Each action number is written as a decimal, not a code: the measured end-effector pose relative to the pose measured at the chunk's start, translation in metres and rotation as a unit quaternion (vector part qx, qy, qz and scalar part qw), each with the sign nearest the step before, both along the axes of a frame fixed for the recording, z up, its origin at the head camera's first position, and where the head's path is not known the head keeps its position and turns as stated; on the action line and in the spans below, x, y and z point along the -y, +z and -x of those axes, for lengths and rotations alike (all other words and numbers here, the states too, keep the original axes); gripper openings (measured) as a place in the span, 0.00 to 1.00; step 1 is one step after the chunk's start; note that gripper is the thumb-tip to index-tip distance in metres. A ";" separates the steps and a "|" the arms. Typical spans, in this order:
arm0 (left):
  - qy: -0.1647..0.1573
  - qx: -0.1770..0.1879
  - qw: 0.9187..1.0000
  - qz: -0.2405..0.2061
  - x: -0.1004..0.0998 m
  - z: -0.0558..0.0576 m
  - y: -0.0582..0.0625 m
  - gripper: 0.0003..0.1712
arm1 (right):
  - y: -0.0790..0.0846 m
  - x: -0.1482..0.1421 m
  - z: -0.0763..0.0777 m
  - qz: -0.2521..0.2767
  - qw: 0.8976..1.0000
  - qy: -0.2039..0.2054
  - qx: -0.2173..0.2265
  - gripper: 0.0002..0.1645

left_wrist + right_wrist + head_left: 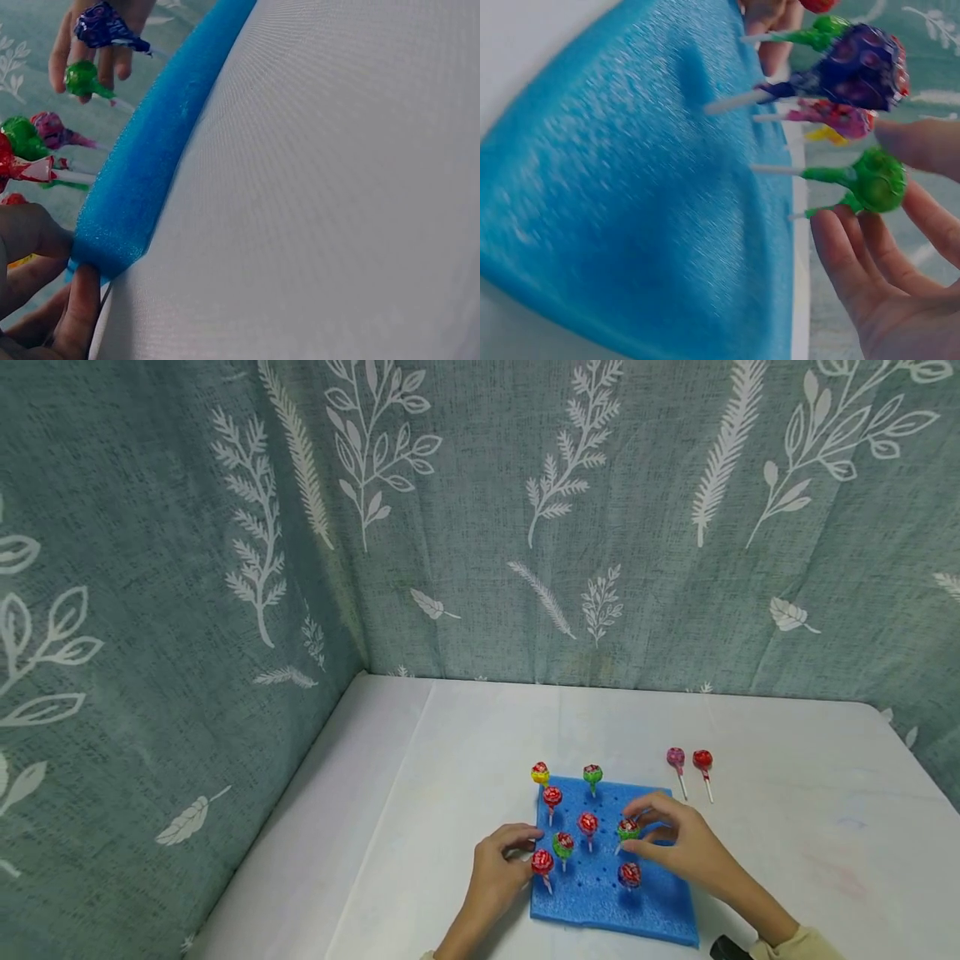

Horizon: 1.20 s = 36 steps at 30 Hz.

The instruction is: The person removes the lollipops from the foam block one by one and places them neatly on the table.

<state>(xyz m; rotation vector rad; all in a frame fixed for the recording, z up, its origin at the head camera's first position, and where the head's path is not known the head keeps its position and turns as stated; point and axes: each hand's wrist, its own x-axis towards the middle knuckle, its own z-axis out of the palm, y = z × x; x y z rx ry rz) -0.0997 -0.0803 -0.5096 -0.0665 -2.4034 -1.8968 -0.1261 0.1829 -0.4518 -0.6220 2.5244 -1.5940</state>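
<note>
A blue foam board [600,913] lies on the table, with several lollipops standing in it on their sticks. My left hand [495,870] grips the board's left edge. The left wrist view has its fingers [81,307] against the foam's corner, close to a red lollipop [542,862]. Toward the board's right side, my right hand [678,839] holds a green lollipop [877,180] by its candy head, between thumb and fingers. Its white stick points down to the foam; how deep it sits cannot be told. A purple lollipop [862,69] stands nearby, nearer the front.
Behind the board's right corner, a pink lollipop [676,757] and a red lollipop [702,760] lie loose on the white table [420,793]. A leaf-patterned curtain [480,527] hangs behind and to the left. Something black [727,948] is by the right sleeve.
</note>
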 end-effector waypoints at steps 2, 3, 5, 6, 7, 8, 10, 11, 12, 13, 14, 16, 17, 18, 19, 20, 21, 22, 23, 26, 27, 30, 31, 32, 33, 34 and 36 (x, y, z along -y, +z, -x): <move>-0.001 -0.002 1.000 -0.008 -0.001 -0.001 -0.001 0.22 | -0.003 0.002 -0.001 0.002 1.000 0.003 0.006 0.21; -0.001 -0.004 1.000 -0.010 -0.001 -0.001 -0.002 0.22 | -0.004 0.003 -0.002 0.004 1.000 0.004 0.008 0.20; -0.001 -0.006 1.000 -0.013 -0.002 -0.002 -0.004 0.22 | -0.006 0.005 -0.003 0.004 1.000 0.005 0.009 0.20; -0.001 -0.007 1.000 -0.014 -0.002 -0.003 -0.005 0.22 | -0.007 0.006 -0.003 0.005 1.000 0.004 0.009 0.19; 0.000 -0.010 1.000 -0.016 -0.002 -0.003 -0.006 0.21 | -0.008 0.007 -0.003 0.007 1.000 0.001 0.011 0.19; -0.001 -0.013 1.000 -0.017 -0.002 -0.003 -0.005 0.21 | -0.009 0.008 -0.003 0.010 1.000 -0.001 0.012 0.19; -0.001 -0.015 1.000 -0.015 -0.002 -0.004 -0.006 0.21 | -0.011 0.010 -0.004 0.016 1.000 -0.007 0.015 0.19; -0.001 -0.014 1.000 -0.015 -0.002 -0.004 -0.006 0.21 | -0.012 0.011 -0.004 0.022 1.000 -0.009 0.015 0.19; -0.002 -0.015 1.000 -0.015 -0.002 -0.004 -0.005 0.21 | -0.012 0.012 -0.004 0.028 0.999 -0.012 0.016 0.19; -0.003 -0.016 1.000 -0.015 -0.002 -0.004 -0.004 0.21 | -0.013 0.012 -0.004 0.033 0.999 -0.013 0.016 0.19; -0.003 -0.017 1.000 -0.016 -0.002 -0.005 -0.003 0.21 | -0.014 0.013 -0.005 0.038 0.999 -0.013 0.015 0.20; -0.004 -0.020 1.000 -0.018 -0.002 -0.005 -0.002 0.21 | -0.015 0.014 -0.005 0.049 0.999 -0.012 0.012 0.20; -0.004 -0.021 1.000 -0.021 -0.001 -0.005 -0.002 0.22 | -0.015 0.015 -0.006 0.053 0.998 -0.012 0.010 0.20; -0.004 -0.024 0.999 -0.023 -0.001 -0.005 -0.002 0.22 | -0.016 0.015 -0.006 0.057 0.998 -0.013 0.010 0.20; -0.005 -0.025 0.999 -0.025 -0.001 -0.005 -0.002 0.22 | -0.016 0.015 -0.006 0.059 0.998 -0.014 0.008 0.20; -0.005 -0.026 0.999 -0.025 -0.001 -0.005 -0.003 0.21 | -0.017 0.016 -0.006 0.059 0.998 -0.016 0.008 0.20; -0.005 -0.024 0.999 -0.023 -0.001 -0.005 -0.003 0.22 | -0.017 0.016 -0.006 0.059 0.998 -0.019 0.009 0.19; -0.004 -0.023 0.999 -0.022 -0.001 -0.004 -0.003 0.22 | -0.018 0.016 -0.006 0.059 0.998 -0.021 0.009 0.19; -0.004 -0.022 1.000 -0.020 -0.001 -0.004 -0.002 0.22 | -0.018 0.016 -0.006 0.060 0.998 -0.024 0.009 0.19; -0.002 -0.020 1.000 -0.009 -0.002 -0.003 -0.001 0.23 | -0.019 0.017 -0.005 0.057 0.998 -0.034 0.006 0.19; -0.001 -0.021 1.000 -0.008 -0.002 -0.003 0.000 0.23 | -0.019 0.016 -0.005 0.058 0.998 -0.038 0.004 0.19; -0.001 -0.024 1.000 -0.003 -0.002 -0.001 -0.002 0.24 | -0.020 0.016 -0.004 0.053 0.997 -0.046 -0.010 0.19; 0.000 -0.023 1.000 -0.001 -0.002 0.000 -0.002 0.24 | -0.020 0.016 -0.004 0.055 0.997 -0.048 -0.016 0.19; 0.000 -0.023 1.000 0.000 -0.002 0.000 -0.002 0.24 | -0.020 0.016 -0.004 0.054 0.997 -0.052 -0.020 0.19; 0.000 -0.021 1.000 0.000 -0.001 0.001 -0.002 0.24 | -0.020 0.017 -0.004 0.053 0.997 -0.056 -0.025 0.20; 0.000 -0.020 1.000 0.002 -0.001 0.001 -0.003 0.24 | -0.019 0.016 -0.004 0.053 0.996 -0.060 -0.029 0.20; 0.000 -0.018 1.000 0.002 -0.001 0.001 -0.003 0.23 | -0.016 0.016 -0.005 0.053 0.996 -0.069 -0.036 0.19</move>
